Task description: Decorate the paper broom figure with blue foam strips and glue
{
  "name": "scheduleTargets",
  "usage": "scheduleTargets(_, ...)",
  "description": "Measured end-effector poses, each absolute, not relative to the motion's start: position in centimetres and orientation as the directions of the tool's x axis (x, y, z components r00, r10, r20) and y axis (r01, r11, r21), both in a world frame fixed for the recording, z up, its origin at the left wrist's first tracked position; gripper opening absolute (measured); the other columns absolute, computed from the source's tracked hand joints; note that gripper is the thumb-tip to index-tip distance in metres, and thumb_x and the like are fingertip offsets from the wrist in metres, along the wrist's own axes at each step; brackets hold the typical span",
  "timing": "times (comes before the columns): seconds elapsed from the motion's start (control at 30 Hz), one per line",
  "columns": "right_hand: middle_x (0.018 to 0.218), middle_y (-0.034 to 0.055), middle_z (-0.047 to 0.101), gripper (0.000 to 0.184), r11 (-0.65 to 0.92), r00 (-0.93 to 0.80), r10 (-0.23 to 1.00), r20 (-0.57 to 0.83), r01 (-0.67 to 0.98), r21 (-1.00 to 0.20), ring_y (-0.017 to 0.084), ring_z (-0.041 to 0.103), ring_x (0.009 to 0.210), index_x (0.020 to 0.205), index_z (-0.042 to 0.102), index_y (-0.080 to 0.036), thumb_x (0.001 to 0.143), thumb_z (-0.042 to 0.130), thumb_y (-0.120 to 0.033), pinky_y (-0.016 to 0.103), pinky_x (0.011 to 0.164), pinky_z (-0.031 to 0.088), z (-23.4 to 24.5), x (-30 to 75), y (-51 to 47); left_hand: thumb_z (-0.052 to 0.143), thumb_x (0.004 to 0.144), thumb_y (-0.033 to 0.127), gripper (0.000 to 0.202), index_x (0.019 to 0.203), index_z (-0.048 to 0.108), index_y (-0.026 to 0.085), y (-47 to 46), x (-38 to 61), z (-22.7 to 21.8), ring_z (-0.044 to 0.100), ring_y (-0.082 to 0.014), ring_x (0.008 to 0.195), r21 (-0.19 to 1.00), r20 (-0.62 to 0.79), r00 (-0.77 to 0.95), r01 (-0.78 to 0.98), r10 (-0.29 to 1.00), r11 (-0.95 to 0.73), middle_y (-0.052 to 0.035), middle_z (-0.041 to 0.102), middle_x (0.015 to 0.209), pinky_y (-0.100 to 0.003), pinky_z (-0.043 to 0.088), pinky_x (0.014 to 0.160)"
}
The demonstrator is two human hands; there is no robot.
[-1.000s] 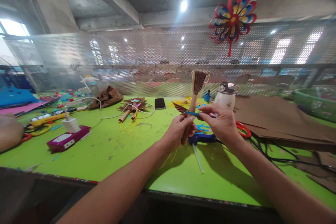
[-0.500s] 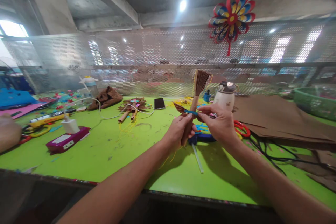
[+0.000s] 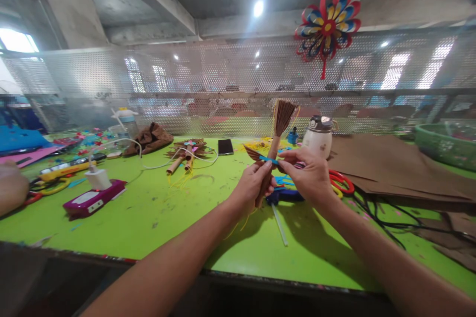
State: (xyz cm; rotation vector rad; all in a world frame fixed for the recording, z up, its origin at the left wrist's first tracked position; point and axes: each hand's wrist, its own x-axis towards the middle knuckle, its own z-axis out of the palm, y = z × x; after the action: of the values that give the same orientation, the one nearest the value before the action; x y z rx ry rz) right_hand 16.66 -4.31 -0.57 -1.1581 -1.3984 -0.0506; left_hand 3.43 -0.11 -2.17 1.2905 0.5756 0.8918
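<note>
While L hand grips the brown paper tube, fanned end up, slightly tilted, over the green tabletop, R hand pinches end of blue strip btwn thumb & fingertips. Step in hand, prob.: fixing strip across tube. Next move likely calls for firm L hold, strip taut & flat, R fingertips guiding it round. Blue glue gun lies nearby, in neither hand.

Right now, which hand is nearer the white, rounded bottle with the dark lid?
Right. The right hand is in front of the white bottle, partly covering it in view; the left hand is farther away, lower left.
</note>
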Motion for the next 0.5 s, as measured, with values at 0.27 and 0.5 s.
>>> scheduleTargets(0.27, 0.075, 0.0065, 0.068, 0.018, 0.473, 0.267, 0.622, 0.736, 0.621, -0.625, 0.017, 0.064, 0.065, 0.084, 0.069, -0.014, 0.073, 0.062, -0.027, 0.034, 0.066, 0.053, -0.4, 17.4, -4.1, 0.054, 0.077, 0.048, 0.033, 0.084, 0.05, 0.016, 0.1, 3.3, -2.1, 0.045, -0.0064, 0.04, 0.968, 0.155, 0.538, -0.248, 0.828, -0.02, 0.0027, 0.053, 0.053, -0.018, 0.031, 0.039)
scheduleTargets(0.5, 0.068, 0.007, 0.069, 0.023, 0.389, 0.495, 0.519, 0.697, 0.59, -0.708, 0.02, 0.063, 0.061, 0.077, 0.071, -0.015, 0.072, 0.062, -0.036, 0.032, 0.059, 0.05, 0.4, 21.8, -3.4, 0.054, 0.079, 0.044, 0.028, 0.081, 0.048, 0.017, 0.4, 2.7, -1.6, 0.046, -0.0066, 0.041, 0.972, 0.153, 0.487, -0.23, 0.86, -0.043, 0.0023, 0.055, 0.053, -0.018, 0.032, 0.039)
